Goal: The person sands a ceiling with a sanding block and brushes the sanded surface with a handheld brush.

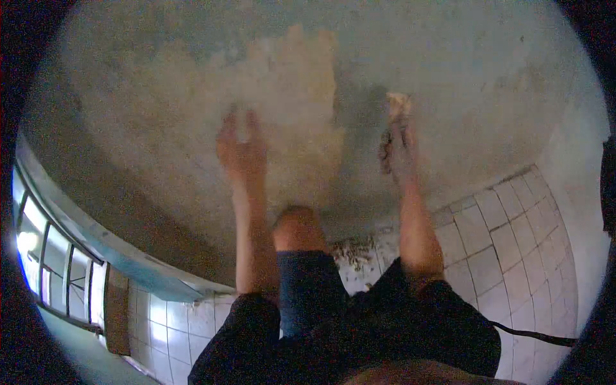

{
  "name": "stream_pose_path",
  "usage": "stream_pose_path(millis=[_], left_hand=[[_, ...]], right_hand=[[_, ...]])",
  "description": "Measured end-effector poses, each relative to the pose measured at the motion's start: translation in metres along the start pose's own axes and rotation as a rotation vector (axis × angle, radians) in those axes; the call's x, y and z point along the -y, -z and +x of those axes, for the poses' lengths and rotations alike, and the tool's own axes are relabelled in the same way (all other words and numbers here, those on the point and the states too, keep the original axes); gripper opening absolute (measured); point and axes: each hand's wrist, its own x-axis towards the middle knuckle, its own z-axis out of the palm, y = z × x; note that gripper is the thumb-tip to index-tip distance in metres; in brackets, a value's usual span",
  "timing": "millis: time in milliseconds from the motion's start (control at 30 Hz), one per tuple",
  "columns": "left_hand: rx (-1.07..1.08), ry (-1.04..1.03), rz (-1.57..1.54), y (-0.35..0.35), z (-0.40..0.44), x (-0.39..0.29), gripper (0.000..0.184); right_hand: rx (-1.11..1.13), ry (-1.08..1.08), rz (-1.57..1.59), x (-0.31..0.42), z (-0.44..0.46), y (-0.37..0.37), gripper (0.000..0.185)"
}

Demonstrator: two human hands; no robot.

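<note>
In front of me is a wall (289, 83) with a worn, yellowish-tan patch beside grey-green paint. My left hand (242, 149) is raised at the patch, its fingers apart and blurred. Between them shows a pale spot, and I cannot tell whether it is wall or a small thing. My right hand (403, 153) is closed round a small flat piece with a pale, blade-like end (399, 102), right of the patch's edge. The piece points up against or close to the wall; its exact kind is unclear.
White tiles (507, 224) cover the floor at the lower right. Dark and pale debris (358, 256) lies by the wall's foot near my knee (300, 228). A barred window (58, 256) is at the left, and a black cable (532, 335) runs at the right.
</note>
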Motion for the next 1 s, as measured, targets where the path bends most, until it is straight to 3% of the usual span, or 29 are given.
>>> stream_pose_path(millis=[67,100,167,200,267,300,367,400,467,567,700,800,1000], left_hand=[[0.227,-0.009,-0.294,0.005,-0.022,-0.05,0.037],[0.268,-0.113,-0.413,-0.003,-0.03,-0.056,0.033],[0.326,-0.214,-0.537,-0.018,-0.048,-0.064,0.029],[0.335,-0.298,-0.513,-0.024,-0.057,-0.064,0.026],[0.37,-0.368,-0.492,-0.033,-0.072,-0.045,0.023],[0.331,-0.345,-0.509,-0.035,-0.079,-0.042,0.024],[0.323,-0.309,-0.519,-0.033,-0.09,-0.034,0.024],[0.297,-0.344,-0.455,-0.031,-0.091,-0.029,0.026],[0.272,-0.389,-0.394,-0.034,-0.098,-0.023,0.028],[0.277,-0.387,-0.398,-0.051,-0.104,-0.008,0.032],[0.286,-0.453,-0.221,-0.059,-0.099,0.002,0.036],[0.301,-0.432,-0.197,-0.064,-0.098,0.008,0.037],[0.37,-0.377,-0.321,-0.066,-0.096,0.012,0.036]], right_hand=[[0.161,-0.112,-0.15,-0.009,-0.033,-0.008,0.023],[0.155,-0.122,-0.157,-0.014,-0.048,-0.022,0.023],[0.106,0.056,-0.117,-0.037,-0.074,-0.044,0.041],[0.1,0.033,-0.127,-0.048,-0.08,-0.061,0.041],[-0.044,0.058,0.22,-0.065,-0.097,-0.1,0.058],[-0.054,0.031,0.21,-0.064,-0.105,-0.096,0.058],[0.02,0.086,-0.206,-0.025,-0.113,-0.088,0.058],[0.018,0.059,-0.211,-0.032,-0.112,-0.091,0.058],[0.085,0.239,-0.097,-0.052,-0.1,-0.094,0.056],[0.141,0.149,-0.06,-0.052,-0.085,-0.1,0.051],[0.152,0.205,-0.053,-0.022,-0.081,-0.106,0.045],[0.181,0.099,-0.208,-0.015,-0.08,-0.112,0.042],[0.086,-0.047,0.182,-0.025,-0.073,-0.13,0.039]])
